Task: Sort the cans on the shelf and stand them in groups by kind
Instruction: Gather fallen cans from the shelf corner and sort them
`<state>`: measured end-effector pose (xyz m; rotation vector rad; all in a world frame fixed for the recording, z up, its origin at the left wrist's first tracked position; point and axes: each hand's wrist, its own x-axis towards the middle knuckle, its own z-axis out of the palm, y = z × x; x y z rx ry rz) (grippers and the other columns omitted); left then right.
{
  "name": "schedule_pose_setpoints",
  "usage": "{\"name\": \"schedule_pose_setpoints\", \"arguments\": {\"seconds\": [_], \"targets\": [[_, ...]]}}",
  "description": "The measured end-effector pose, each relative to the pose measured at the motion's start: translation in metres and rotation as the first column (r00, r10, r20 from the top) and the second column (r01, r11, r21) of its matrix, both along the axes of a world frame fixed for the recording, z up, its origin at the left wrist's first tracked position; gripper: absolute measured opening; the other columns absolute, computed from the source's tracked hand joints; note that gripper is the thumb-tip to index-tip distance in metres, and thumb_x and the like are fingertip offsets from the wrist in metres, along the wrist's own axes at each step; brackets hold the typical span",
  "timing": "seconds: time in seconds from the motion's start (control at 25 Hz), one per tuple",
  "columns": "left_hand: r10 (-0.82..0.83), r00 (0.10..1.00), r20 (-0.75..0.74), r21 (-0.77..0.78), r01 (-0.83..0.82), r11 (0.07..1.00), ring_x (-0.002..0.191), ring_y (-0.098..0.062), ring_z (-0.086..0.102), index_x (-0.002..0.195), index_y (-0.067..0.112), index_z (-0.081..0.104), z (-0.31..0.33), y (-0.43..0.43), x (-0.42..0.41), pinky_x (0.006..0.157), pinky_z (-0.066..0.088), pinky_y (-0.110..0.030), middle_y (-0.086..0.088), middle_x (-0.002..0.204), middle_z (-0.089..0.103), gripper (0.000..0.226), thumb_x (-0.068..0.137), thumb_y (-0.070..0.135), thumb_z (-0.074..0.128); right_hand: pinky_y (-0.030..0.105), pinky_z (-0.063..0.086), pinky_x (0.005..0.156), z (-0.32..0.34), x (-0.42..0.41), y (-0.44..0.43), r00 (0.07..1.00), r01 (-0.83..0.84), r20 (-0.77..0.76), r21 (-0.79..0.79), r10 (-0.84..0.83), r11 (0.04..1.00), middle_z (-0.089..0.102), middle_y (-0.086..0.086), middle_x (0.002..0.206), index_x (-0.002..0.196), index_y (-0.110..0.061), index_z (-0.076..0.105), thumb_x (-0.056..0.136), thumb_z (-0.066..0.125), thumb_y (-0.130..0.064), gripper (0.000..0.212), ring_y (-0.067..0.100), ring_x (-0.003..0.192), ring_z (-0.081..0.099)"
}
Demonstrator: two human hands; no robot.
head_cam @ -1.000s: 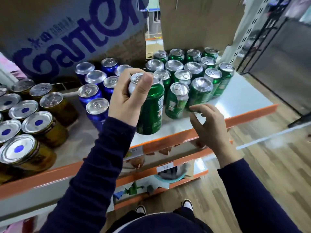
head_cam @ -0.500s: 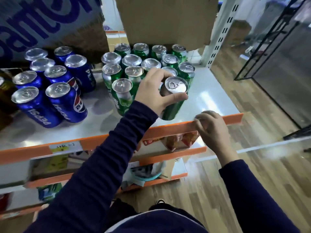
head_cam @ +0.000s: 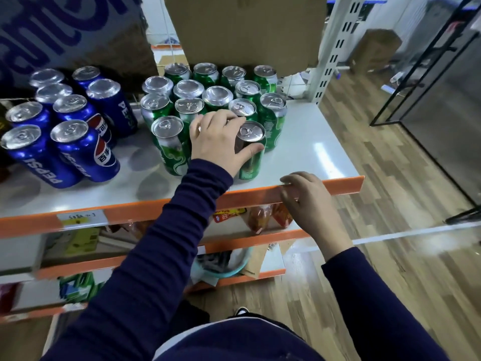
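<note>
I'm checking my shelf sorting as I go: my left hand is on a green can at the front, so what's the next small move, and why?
Probably loosen the grip of the left hand and lift it off the green can. The can looks upright on the shelf, set at the front of the green group and well apart from the blue cans, so it seems placed.

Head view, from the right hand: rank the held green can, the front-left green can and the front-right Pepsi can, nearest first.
1. The held green can, just up-left of the right hand.
2. The front-left green can, farther left.
3. The front-right Pepsi can, far left.
</note>
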<state>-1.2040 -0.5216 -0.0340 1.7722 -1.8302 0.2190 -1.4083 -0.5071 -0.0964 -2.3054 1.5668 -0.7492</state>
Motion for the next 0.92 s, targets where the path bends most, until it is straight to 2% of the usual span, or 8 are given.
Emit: {"name": "schedule_pose_setpoints", "arguments": {"seconds": [0.12,0.24,0.32,0.4,0.48,0.6,0.76,0.92], "targets": [[-0.049,0.996,-0.068,-0.051,0.046,0.998,0.114,-0.024,0.051,0.115,0.015,0.064,0.001,0.018,0.015,0.104,0.030,-0.040,-0.004,0.116,0.060,0.045,0.082,0.045,0.063,0.033,0.042,0.083,0.005,0.021,0.006,0.995,-0.086,0.045,-0.040,0.088,0.996,0.068,0.010,0.103,0.104,-0.006,0.070,0.087,0.065,-0.012,0.019,0.031,0.099,0.060],[-0.003,0.991,-0.134,-0.158,-0.019,0.987,0.101,-0.025,0.058,0.102,0.012,0.070,0.002,0.052,0.047,0.089,0.045,-0.039,-0.006,0.105,0.064,0.026,0.084,0.030,0.064,0.034,0.047,0.078,0.006,0.061,0.012,0.971,-0.221,0.075,-0.066,0.226,0.973,0.068,0.010,0.100,0.102,-0.006,0.069,0.087,0.065,-0.011,0.016,0.031,0.094,0.062],[0.065,0.988,-0.143,-0.142,-0.086,0.986,0.092,-0.023,0.061,0.097,0.011,0.070,0.001,0.083,0.075,0.081,0.049,-0.038,-0.006,0.097,0.065,0.021,0.085,0.026,0.061,0.034,0.048,0.079,0.006,0.099,0.017,0.930,-0.354,0.071,-0.089,0.361,0.931,0.067,0.009,0.100,0.102,-0.006,0.069,0.086,0.066,-0.010,0.017,0.030,0.093,0.063],[0.192,0.975,-0.112,-0.059,-0.200,0.978,0.087,-0.025,0.062,0.093,0.012,0.069,-0.002,0.117,0.107,0.078,0.050,-0.040,-0.005,0.093,0.067,0.020,0.086,0.027,0.059,0.034,0.047,0.084,0.008,0.139,0.027,0.880,-0.466,0.064,-0.082,0.471,0.881,0.067,0.009,0.102,0.104,-0.006,0.069,0.086,0.065,-0.010,0.018,0.029,0.096,0.062],[0.357,0.928,-0.104,0.065,-0.352,0.934,0.086,-0.027,0.062,0.089,0.012,0.068,-0.009,0.156,0.144,0.077,0.049,-0.042,-0.005,0.090,0.066,0.017,0.086,0.027,0.059,0.033,0.045,0.086,0.012,0.183,0.042,0.828,-0.550,0.079,-0.069,0.555,0.832,0.067,0.008,0.102,0.105,-0.007,0.069,0.087,0.065,-0.012,0.018,0.028,0.098,0.061],[0.553,0.825,-0.119,0.199,-0.526,0.827,0.090,-0.028,0.060,0.094,0.014,0.065,-0.021,0.217,0.196,0.081,0.048,-0.041,-0.005,0.096,0.064,0.019,0.088,0.030,0.057,0.028,0.043,0.082,0.015,0.241,0.065,0.749,-0.650,0.096,-0.080,0.655,0.756,0.067,0.007,0.099,0.103,-0.008,0.069,0.087,0.064,-0.012,0.017,0.026,0.094,0.061],[0.728,0.671,-0.138,0.199,-0.702,0.684,0.091,-0.029,0.061,0.097,0.015,0.066,-0.033,0.320,0.268,0.081,0.049,-0.041,-0.005,0.098,0.066,0.019,0.086,0.030,0.060,0.033,0.049,0.084,0.015,0.340,0.129,0.607,-0.787,0.106,-0.057,0.788,0.614,0.067,0.006,0.102,0.104,-0.008,0.069,0.089,0.062,-0.014,0.018,0.023,0.094,0.062],[0.809,0.571,-0.138,0.213,-0.781,0.587,0.087,-0.032,0.063,0.093,0.013,0.067,-0.040,0.415,0.338,0.077,0.049,-0.043,-0.008,0.092,0.066,0.018,0.085,0.028,0.063,0.038,0.049,0.089,0.014,0.437,0.205,0.506,-0.855,0.108,-0.069,0.856,0.514,0.068,0.011,0.103,0.104,-0.004,0.069,0.088,0.063,-0.011,0.018,0.028,0.100,0.062]]}}
